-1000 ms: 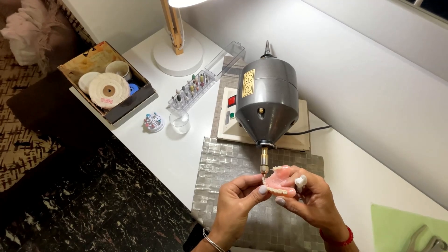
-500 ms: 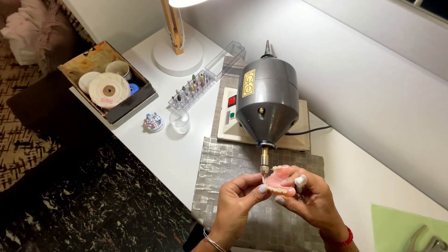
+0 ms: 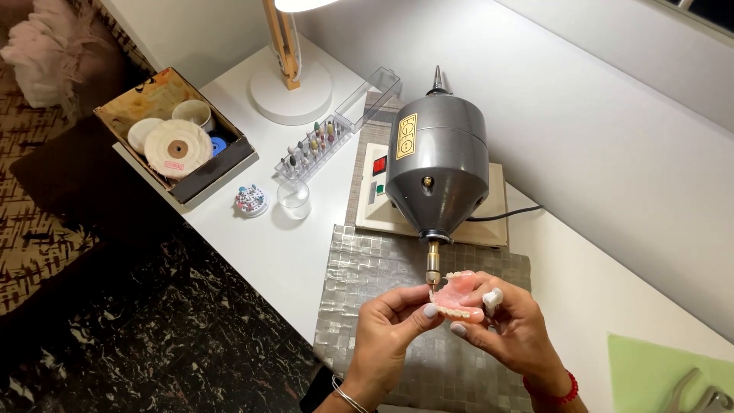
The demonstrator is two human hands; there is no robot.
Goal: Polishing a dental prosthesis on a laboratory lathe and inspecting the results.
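Both hands are gripping a pink denture point(image 3: 457, 294) with a row of white teeth, holding it between them just under the spindle tip point(image 3: 433, 269) of a grey polishing motor point(image 3: 436, 172). The left hand point(image 3: 386, 333) is pinching the denture's near edge with thumb and fingertips, while the right hand point(image 3: 512, 329) is clasping its other side, fingers curled around the plate. The denture is touching or all but touching the small tool on the spindle; which of the two cannot be told. Beneath the hands a silvery tiled mat point(image 3: 367, 268) is lying on the white counter point(image 3: 267, 245). Beyond the hands, past the motor, a clear rack of small burs point(image 3: 310, 149) is sitting beside a lamp base point(image 3: 290, 92). Further off to the left of the hands, an open box point(image 3: 153, 99) is holding round buffing wheels point(image 3: 177, 149), with a small glass cup point(image 3: 293, 199) nearer. To the right of the right hand a green cloth point(image 3: 650, 371) is carrying metal pliers point(image 3: 699, 394).
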